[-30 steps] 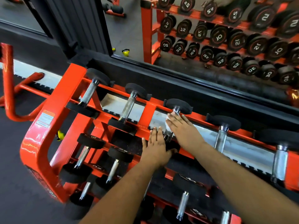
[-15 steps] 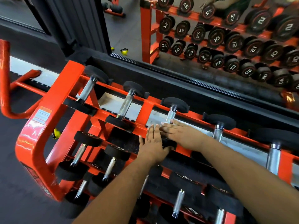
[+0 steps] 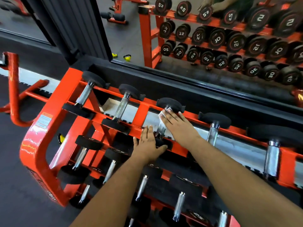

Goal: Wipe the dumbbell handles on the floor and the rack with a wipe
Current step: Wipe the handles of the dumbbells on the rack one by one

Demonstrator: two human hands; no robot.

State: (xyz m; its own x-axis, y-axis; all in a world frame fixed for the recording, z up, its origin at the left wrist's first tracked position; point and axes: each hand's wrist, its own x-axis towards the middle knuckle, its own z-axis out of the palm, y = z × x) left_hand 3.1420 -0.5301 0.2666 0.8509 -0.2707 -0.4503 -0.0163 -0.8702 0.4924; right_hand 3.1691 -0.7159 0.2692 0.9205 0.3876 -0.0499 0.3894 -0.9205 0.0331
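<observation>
Wiping a dumbbell handle on the top shelf of the orange rack (image 3: 54,110).
The right hand (image 3: 177,126) presses a white wipe (image 3: 162,115) on the handle (image 3: 161,128), fingers straight. The left hand (image 3: 148,145) rests flat on the near black weight (image 3: 164,143), fingers loose.

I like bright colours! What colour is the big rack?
Orange-red rack, clearest in the head view.
</observation>
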